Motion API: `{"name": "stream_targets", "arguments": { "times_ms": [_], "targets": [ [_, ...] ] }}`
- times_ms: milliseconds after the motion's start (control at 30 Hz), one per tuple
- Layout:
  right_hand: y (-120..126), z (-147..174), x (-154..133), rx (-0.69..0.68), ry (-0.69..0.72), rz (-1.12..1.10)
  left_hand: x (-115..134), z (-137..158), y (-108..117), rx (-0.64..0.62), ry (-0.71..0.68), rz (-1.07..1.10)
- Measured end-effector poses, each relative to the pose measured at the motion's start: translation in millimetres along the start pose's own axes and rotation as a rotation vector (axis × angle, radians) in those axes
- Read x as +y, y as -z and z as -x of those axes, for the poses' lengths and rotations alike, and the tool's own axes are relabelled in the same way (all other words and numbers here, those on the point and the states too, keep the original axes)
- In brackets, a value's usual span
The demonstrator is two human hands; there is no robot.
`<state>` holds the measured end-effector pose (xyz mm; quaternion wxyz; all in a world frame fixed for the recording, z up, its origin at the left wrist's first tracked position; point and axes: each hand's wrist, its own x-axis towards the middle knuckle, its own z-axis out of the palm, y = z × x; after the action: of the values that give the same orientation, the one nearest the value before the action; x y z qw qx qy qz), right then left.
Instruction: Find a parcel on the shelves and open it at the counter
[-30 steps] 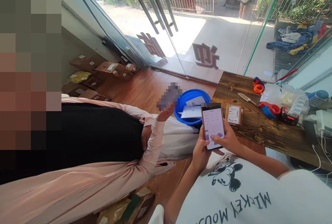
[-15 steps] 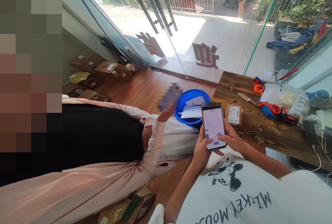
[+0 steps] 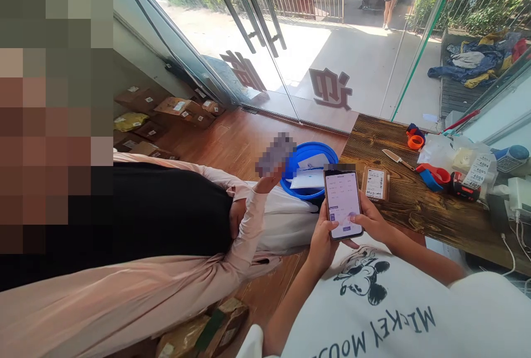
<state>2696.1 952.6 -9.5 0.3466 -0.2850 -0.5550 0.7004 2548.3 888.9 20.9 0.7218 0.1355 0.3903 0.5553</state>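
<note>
Between both hands, the phone stands upright, long axis pointing away, screen facing the wearer. The left hand grips its lower edge; the right hand cradles its side, thumb on the screen. Just beyond the right hand, a parcel lies on the tabletop.

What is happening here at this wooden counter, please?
The person wearing the camera holds a black smartphone with a lit screen in both hands: the left hand grips its edge and the right hand has its thumb on the screen. A small brown labelled parcel lies on the dark wooden counter just behind. Another person in a pink sleeve stands close, raising a blurred object before a round blue plastic basin.
</note>
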Motion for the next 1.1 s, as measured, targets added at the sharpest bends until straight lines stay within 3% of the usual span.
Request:
{"name": "stream_targets", "arguments": {
  "times_ms": [333, 533, 733, 1100],
  "targets": [
    [1.2, 1.0, 0.4, -0.016, 0.008, -0.001, 0.5, -1.2, -2.6, 0.001, -0.023, 0.013],
    [-0.5, 2.3, -1.5, 0.023, 0.002, 0.026, -4.3, -1.9, -1.3, 0.1, -0.036, -0.079],
    [-3.2, 1.6, -2.8, 0.099, -0.054, -0.028, -1.5, -0.2, -0.4, -0.008, -0.04, 0.004],
    [-3.5, -0.4, -4.4, 0.08, -0.079, -0.09, -1.3, 1.1, 2.0, 0.003, -0.024, 0.024]
  ]
}}
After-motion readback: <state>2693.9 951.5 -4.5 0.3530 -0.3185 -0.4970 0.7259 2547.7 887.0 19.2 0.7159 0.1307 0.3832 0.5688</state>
